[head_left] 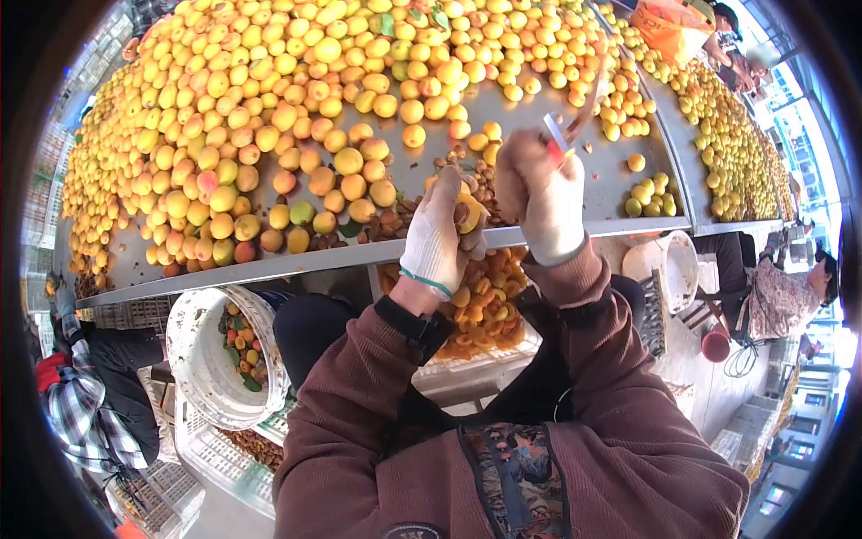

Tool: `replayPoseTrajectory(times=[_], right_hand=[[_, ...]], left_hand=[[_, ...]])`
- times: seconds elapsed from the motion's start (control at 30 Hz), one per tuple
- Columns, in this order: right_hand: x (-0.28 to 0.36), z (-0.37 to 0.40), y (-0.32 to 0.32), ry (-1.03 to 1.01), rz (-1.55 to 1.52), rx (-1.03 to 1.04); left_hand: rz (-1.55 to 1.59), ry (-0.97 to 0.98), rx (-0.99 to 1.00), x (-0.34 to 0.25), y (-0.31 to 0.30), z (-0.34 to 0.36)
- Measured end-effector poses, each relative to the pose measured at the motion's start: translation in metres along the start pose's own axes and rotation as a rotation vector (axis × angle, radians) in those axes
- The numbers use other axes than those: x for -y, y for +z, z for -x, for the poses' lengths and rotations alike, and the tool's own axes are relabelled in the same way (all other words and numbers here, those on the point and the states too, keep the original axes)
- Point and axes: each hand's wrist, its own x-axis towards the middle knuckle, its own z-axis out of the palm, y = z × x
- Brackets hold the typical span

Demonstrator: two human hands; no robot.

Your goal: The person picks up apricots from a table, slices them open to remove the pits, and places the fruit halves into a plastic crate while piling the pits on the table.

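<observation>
My left hand [437, 235], in a white knit glove, is closed around a cut apricot [470, 214]; a brown patch that looks like its pit shows in the yellow flesh. Beside it on the right, my gloved right hand [546, 193] is a fist around a knife [558, 136] with a red part near the grip. Its blade points up and away, partly smeared by motion. Both hands are above the near edge of the metal table [377, 247]. Below them, a crate holds halved apricots [485, 305]. Loose pits [485, 184] lie on the table just beyond my hands.
Whole apricots [224, 117] are heaped over the table's left and far side. A white bucket [184, 359] with some fruit stands at my left, above a crate of pits [251, 446]. Another white bucket [678, 265] stands at right. Other people sit on both sides.
</observation>
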Motion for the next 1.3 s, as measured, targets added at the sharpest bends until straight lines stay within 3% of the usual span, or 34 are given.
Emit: replayPoseTrajectory(times=[0.07,0.13,0.17,0.2,0.27,0.3,0.47,0.6,0.67,0.8,0.83,1.0,1.13,1.23,1.3], right_hand=[[-0.013,0.008,-0.006,0.096,-0.098,0.045],[-0.020,0.010,0.005,0.128,0.225,0.006],[-0.030,0.011,0.008,0.010,0.366,0.059],[-0.038,0.013,0.009,-0.108,0.505,0.113],[-0.036,0.020,0.010,-0.219,0.658,0.161],[-0.035,0.023,0.010,-0.326,0.813,0.206],[-0.046,0.026,0.008,-0.394,0.910,0.197],[-0.041,0.025,0.009,-0.324,0.835,0.221],[-0.038,0.024,0.009,-0.208,0.898,0.200],[-0.048,0.017,0.001,-0.233,0.935,0.160],[-0.051,0.014,-0.002,-0.163,0.826,0.139],[-0.051,0.006,-0.006,-0.044,0.670,0.156],[-0.046,0.004,-0.006,-0.055,0.595,0.191],[-0.053,0.007,-0.004,-0.249,0.783,0.183],[-0.049,0.006,-0.001,-0.191,0.780,0.190]], left_hand=[[-0.044,0.112,0.022,0.000,-0.021,-0.010],[-1.306,1.024,-0.059,-0.011,-0.018,0.003],[-0.909,0.531,-0.056,-0.013,-0.010,0.008],[-0.909,0.536,-0.058,-0.013,-0.016,0.005],[-1.261,0.969,-0.051,-0.013,-0.032,-0.003],[-1.095,0.776,-0.013,-0.014,-0.032,-0.002],[-1.329,0.942,-0.094,-0.013,-0.038,-0.004],[-1.333,0.870,-0.065,-0.016,-0.034,-0.005],[-0.315,0.376,-0.061,-0.012,-0.029,-0.009],[-0.210,0.255,0.025,-0.018,-0.021,0.001],[-0.328,0.339,0.093,-0.019,-0.021,0.004],[-0.063,0.187,-0.024,-0.016,-0.023,-0.004],[-0.092,0.246,0.001,-0.016,-0.025,-0.006],[-0.086,0.254,-0.014,-0.019,-0.024,-0.008],[-0.098,0.255,-0.031,-0.019,-0.027,-0.010]])
